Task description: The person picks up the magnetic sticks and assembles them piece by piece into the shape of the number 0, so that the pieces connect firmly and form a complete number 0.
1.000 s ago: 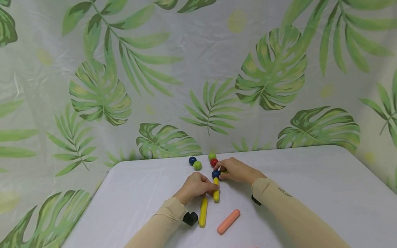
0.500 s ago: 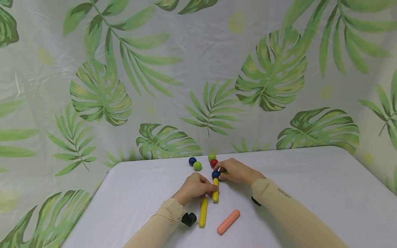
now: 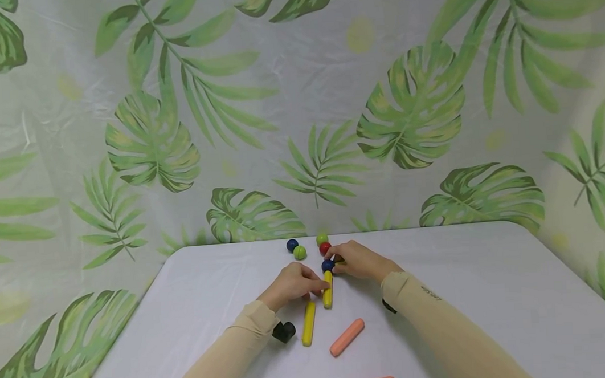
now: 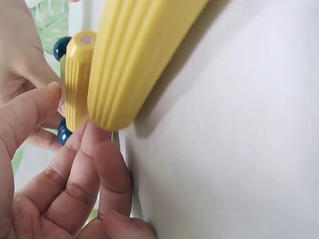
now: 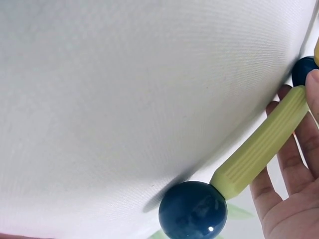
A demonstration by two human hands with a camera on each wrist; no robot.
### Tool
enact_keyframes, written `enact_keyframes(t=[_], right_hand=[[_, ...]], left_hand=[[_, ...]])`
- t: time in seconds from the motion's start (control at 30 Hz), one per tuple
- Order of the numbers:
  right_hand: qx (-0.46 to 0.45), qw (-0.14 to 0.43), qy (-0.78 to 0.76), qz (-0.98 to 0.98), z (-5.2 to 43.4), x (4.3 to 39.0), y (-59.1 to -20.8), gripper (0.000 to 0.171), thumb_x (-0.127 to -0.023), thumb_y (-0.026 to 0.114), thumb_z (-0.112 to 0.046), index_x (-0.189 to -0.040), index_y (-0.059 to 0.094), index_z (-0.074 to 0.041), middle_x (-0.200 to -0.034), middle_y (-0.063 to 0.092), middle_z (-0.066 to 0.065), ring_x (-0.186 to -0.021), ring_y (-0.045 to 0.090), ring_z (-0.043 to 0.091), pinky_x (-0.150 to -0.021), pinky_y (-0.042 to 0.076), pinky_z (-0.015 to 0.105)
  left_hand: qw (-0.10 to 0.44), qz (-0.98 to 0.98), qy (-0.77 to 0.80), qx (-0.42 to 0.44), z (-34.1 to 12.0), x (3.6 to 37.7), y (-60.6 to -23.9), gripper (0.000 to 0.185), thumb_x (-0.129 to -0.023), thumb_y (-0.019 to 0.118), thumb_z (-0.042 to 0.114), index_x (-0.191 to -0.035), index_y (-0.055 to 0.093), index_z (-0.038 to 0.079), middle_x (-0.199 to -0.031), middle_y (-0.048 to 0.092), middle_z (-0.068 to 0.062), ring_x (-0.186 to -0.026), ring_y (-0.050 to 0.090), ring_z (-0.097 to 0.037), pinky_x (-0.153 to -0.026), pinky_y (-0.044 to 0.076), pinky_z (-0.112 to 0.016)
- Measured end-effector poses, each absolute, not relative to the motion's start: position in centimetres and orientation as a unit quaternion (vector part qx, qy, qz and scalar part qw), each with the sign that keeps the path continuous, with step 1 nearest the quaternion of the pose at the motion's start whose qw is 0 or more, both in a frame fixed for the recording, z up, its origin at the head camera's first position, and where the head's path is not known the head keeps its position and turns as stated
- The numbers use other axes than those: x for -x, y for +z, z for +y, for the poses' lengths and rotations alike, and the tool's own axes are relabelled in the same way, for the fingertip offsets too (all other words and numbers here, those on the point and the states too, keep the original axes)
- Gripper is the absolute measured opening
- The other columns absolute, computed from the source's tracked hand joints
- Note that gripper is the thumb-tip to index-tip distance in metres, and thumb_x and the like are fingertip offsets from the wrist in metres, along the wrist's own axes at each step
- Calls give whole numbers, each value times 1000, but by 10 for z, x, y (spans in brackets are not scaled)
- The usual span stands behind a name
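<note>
Head view: the left hand (image 3: pixel 290 285) pinches a yellow stick (image 3: pixel 328 289) lying on the white table (image 3: pixel 493 293), fingertips closed on its middle; the right hand (image 3: pixel 360 261) has its fingers curled around a blue ball (image 3: pixel 328 264) that sits at the stick's far end, touching it. A red ball (image 3: pixel 325 248), two green balls (image 3: pixel 299 252) and a second blue ball (image 3: pixel 292 245) lie just beyond, near the back edge; a second yellow stick (image 3: pixel 308 323) lies just beside the left wrist, and two orange sticks (image 3: pixel 347 337) sit nearer the person. Risk, as judgement: the balls are smooth and round, so a nudge from either hand could set the loose ones rolling toward the table edge; the joint between stick and ball may slip apart if the two hands pull off-axis. Left wrist view: the nearer yellow stick (image 4: pixel 134 55) fills the frame, ribbed lengthwise, matte, with a rounded end; behind it the held stick (image 4: pixel 77 79) shows a flat pale disc in its end cap, with the fingers (image 4: pixel 75 184) together and pressed against it. Right wrist view: a glossy dark blue ball (image 5: pixel 193 210) is joined to a ribbed, pale yellow-green stick (image 5: pixel 261 144), whose far end meets another blue ball (image 5: pixel 303 69); the fingers (image 5: pixel 291 164) lie loosely curled behind the stick, touching it. The tablecloth has a fine woven texture.
</note>
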State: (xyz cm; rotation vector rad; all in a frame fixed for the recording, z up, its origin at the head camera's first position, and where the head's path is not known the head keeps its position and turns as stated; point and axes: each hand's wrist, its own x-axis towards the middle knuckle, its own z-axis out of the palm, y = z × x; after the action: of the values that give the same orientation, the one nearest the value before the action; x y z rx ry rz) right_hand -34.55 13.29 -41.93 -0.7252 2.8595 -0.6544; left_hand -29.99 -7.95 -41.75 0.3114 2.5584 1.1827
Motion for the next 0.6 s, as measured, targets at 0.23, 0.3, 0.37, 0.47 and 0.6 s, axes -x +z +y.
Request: enact_keyframes(t=[0.23, 0.3, 0.37, 0.47, 0.6], right_hand=[[248, 59, -214, 943, 132, 343, -417, 28, -99, 78, -12, -126, 74, -9, -111, 78, 7, -99, 70, 17, -101, 60, 40], [249, 58, -214, 943, 131, 343, -417, 27, -99, 77, -12, -126, 74, -9, -112, 78, 7, -99, 70, 17, -101, 60, 40], [248, 58, -213, 943, 131, 342, -417, 27, -100, 77, -12, -126, 74, -10, -113, 78, 8, -100, 70, 17, -101, 59, 41], [242, 61, -212, 945, 131, 341, -416, 27, -100, 76, -13, -127, 73, -11, -114, 78, 7, -101, 70, 17, -103, 59, 41], [242, 61, -212, 945, 131, 340, -415, 28, -100, 76, -13, -128, 73, -10, -115, 78, 8, -103, 70, 18, -104, 58, 43]], left_hand=[[118, 905, 395, -107, -91, 304, -415, 20, -94, 82, 30, -96, 80, 10, -88, 80, -7, -70, 64, -19, -64, 47, -25], [111, 907, 394, -102, -94, 305, -413, 19, -94, 82, 28, -96, 78, 10, -88, 79, -8, -69, 64, -19, -63, 47, -25], [105, 909, 393, -95, -96, 307, -412, 19, -95, 82, 28, -96, 76, 10, -88, 79, -9, -68, 64, -19, -62, 47, -25], [93, 912, 391, -85, -100, 311, -412, 17, -95, 82, 26, -96, 75, 10, -88, 78, -9, -68, 65, -19, -62, 48, -24], [70, 913, 394, -75, -104, 316, -412, 16, -95, 82, 23, -99, 75, 10, -89, 78, -10, -68, 66, -19, -62, 48, -24]])
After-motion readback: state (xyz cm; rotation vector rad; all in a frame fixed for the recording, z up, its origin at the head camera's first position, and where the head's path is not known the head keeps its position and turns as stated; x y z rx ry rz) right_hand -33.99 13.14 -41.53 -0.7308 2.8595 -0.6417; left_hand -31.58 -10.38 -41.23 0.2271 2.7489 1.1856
